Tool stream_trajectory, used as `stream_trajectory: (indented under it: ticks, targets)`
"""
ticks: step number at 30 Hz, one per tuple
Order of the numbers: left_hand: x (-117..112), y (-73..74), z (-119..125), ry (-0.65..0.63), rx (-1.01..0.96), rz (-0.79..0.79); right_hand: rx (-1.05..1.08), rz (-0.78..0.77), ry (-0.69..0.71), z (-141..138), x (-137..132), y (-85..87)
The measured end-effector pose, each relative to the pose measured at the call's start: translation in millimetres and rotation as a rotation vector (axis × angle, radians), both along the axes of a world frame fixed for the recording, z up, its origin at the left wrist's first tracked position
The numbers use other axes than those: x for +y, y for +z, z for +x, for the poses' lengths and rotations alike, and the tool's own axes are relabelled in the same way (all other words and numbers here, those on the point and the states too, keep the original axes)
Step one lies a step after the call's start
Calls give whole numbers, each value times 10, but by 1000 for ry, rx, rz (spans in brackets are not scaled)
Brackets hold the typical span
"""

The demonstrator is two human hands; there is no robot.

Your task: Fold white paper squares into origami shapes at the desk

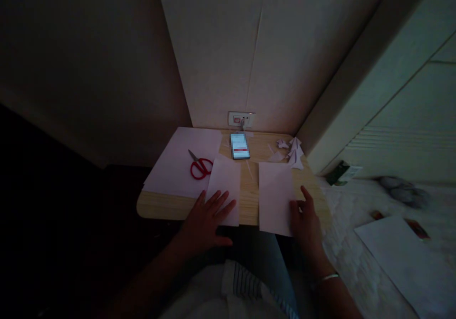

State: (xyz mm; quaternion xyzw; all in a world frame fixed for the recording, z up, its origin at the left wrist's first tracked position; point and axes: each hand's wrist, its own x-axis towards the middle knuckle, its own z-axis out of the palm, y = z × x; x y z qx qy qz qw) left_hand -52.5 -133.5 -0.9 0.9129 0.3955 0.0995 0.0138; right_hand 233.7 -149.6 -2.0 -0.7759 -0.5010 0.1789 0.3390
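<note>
Two white paper pieces lie apart on a small wooden table [249, 200]. On the left paper piece [228, 176] rests my left hand [210, 214], fingers spread out flat. My right hand [305, 219] is at the right edge of the right paper piece [275, 195], thumb and fingers closed on that edge, with one finger raised. Red-handled scissors [201, 167] lie with blades partly open on a larger white sheet [167, 167], just beyond my left hand. Folded paper shapes [295, 153] sit at the back right, past my right hand.
A lit phone [240, 146] lies at the table's back, below a wall socket [241, 119] with a plug in it. Thin paper scraps [277, 156] are near the folded shapes. To the right, a bed [342, 224] holds another white sheet [402, 257] and a grey bundle [402, 191].
</note>
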Motion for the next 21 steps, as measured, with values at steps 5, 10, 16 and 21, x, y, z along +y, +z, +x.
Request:
stream_trajectory:
  ticks: [5, 10, 16, 21]
  targets:
    - [-150, -112, -208, 83, -72, -134, 219, 31, -78, 81, -174, 4]
    - [15, 90, -252, 493, -671, -266, 488, -24, -105, 16, -308, 4]
    - [447, 427, -291, 641, -1161, 11, 776, -13, -101, -146, -459, -20]
    - [656, 313, -339, 362, -723, 247, 1007, -25, -64, -349, -577, -36]
